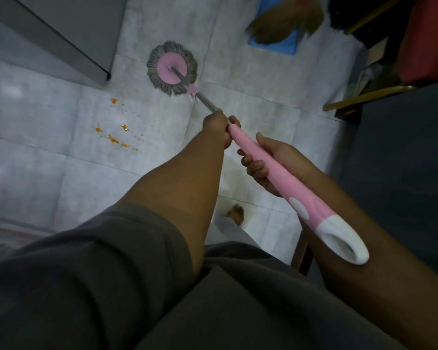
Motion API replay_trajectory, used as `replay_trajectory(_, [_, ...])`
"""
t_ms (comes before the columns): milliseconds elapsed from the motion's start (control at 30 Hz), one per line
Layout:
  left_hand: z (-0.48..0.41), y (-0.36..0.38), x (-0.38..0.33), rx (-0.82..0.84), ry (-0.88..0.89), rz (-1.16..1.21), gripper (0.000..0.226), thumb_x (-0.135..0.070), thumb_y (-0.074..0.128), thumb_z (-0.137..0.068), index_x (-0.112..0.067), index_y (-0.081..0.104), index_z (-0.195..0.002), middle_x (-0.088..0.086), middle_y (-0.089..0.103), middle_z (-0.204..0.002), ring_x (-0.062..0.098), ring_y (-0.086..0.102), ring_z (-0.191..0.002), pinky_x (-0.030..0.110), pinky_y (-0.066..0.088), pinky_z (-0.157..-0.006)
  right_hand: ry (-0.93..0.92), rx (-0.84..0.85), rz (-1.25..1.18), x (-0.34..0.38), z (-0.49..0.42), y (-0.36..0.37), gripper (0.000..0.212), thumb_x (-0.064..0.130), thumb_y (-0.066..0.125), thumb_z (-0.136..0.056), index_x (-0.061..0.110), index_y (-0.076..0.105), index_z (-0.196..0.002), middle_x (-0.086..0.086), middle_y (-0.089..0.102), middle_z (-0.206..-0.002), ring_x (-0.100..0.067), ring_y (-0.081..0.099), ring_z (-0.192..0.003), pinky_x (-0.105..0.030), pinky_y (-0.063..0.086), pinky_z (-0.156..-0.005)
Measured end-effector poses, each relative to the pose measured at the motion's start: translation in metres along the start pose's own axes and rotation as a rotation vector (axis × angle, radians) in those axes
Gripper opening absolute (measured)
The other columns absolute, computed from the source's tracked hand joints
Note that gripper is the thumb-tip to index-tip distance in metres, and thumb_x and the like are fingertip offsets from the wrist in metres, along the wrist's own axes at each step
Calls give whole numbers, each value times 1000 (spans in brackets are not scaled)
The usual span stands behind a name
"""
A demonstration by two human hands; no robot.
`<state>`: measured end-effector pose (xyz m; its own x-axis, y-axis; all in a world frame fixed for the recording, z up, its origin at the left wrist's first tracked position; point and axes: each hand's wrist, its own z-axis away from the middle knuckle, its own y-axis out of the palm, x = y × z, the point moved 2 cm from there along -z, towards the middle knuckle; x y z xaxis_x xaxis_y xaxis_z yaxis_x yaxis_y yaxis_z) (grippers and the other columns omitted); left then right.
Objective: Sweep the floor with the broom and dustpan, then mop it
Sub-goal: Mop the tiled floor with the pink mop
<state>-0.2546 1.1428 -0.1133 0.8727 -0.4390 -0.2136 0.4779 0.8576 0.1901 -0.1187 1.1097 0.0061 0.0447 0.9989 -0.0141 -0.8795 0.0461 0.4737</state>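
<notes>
A round mop head (pixel 172 68) with grey strands and a pink disc rests flat on the pale tiled floor (pixel 250 102). Its metal shaft runs down to a pink handle (pixel 268 168) with a white loop end. My left hand (pixel 219 127) is wrapped around the shaft where metal meets pink. Lower on the pink grip, my right hand (pixel 268 165) is closed around it. Orange spill spots (pixel 114 140) lie on the tiles left of the mop. The straw broom (pixel 286 21) lies over a blue dustpan (pixel 276 45) at the top.
A grey cabinet or appliance corner (pixel 61 39) stands at the upper left, close to the mop head. Dark furniture with wooden legs (pixel 369 94) and a red item (pixel 427 39) crowd the right side. My foot (pixel 236 213) is on the tiles below my hands.
</notes>
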Motion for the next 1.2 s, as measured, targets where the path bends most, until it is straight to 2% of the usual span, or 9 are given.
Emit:
replay_trajectory(133, [11, -7, 40, 22, -48, 20, 16, -15, 40, -106, -4, 44, -115, 10, 47, -79, 15, 47, -59, 18, 45, -43, 9, -21, 19, -25, 22, -26, 34, 36, 47, -100, 5, 46, -116, -5, 53, -71, -9, 49, -44, -18, 45, -39])
replay_trajectory(333, [0, -14, 41, 5, -87, 82, 22, -20, 47, -104, -2, 47, -117, 12, 52, -78, 17, 50, -63, 18, 47, -40, 45, -40, 13, -30, 14, -25, 42, 39, 51, -98, 2, 52, -118, -4, 55, -69, -11, 54, -47, -21, 49, -41])
replay_trajectory(433, [-10, -5, 21, -24, -103, 87, 24, -28, 52, -102, -4, 51, -107, 7, 50, -74, 14, 50, -58, 17, 44, -40, 48, -50, 21, -10, 1, -12, 52, 50, 52, -96, 1, 57, -111, -4, 53, -66, -12, 54, -47, -22, 50, -42])
replay_trajectory(600, [-39, 18, -49, 2, -95, 160, 33, -36, 54, -100, -9, 48, -84, 0, 42, -66, 10, 42, -52, 14, 39, -41, 34, 58, -70, 40, -36, 34, 41, 44, 48, -97, 4, 59, -98, -4, 57, -73, -7, 54, -44, -17, 49, -40])
replay_trajectory(700, [-65, 35, -107, 98, -118, 267, 40, -43, 55, -99, -10, 47, -78, -1, 43, -65, 8, 44, -40, 13, 38, -36, 97, 197, -194, 85, -74, 68, 40, 45, 48, -95, 6, 55, -92, -1, 55, -61, -6, 49, -38, -17, 44, -35])
replay_trajectory(767, [-85, 48, -142, 180, -128, 375, 44, -46, 51, -100, -11, 46, -73, -1, 45, -54, 8, 44, -31, 11, 37, -33, 125, 277, -262, 118, -103, 86, 42, 48, 48, -94, 6, 53, -91, -1, 52, -56, -8, 50, -36, -20, 44, -33])
replay_trajectory(900, [-124, 62, -201, 283, -80, 502, 42, -41, 46, -102, -10, 46, -73, 1, 48, -46, 9, 47, -31, 12, 38, -34, 134, 319, -184, 166, -157, 115, 36, 44, 55, -86, 8, 52, -86, 1, 50, -56, -8, 50, -37, -19, 44, -34])
replay_trajectory(1000, [-148, 64, -223, 365, -93, 543, 48, -44, 43, -103, -11, 45, -68, -2, 46, -42, 8, 43, -29, 12, 35, -31, 60, 241, -78, 190, -188, 125, 26, 30, 58, -82, 5, 56, -90, -3, 54, -65, -10, 54, -45, -20, 48, -39])
replay_trajectory(1200, [-177, 70, -229, 413, -123, 540, 72, -49, 44, -101, -6, 48, -44, -3, 40, -37, 7, 39, -25, 12, 31, -29, 108, 428, -282, 198, -209, 117, 21, 26, 55, -85, 6, 52, -92, 4, 48, -56, -5, 48, -36, -15, 42, -35])
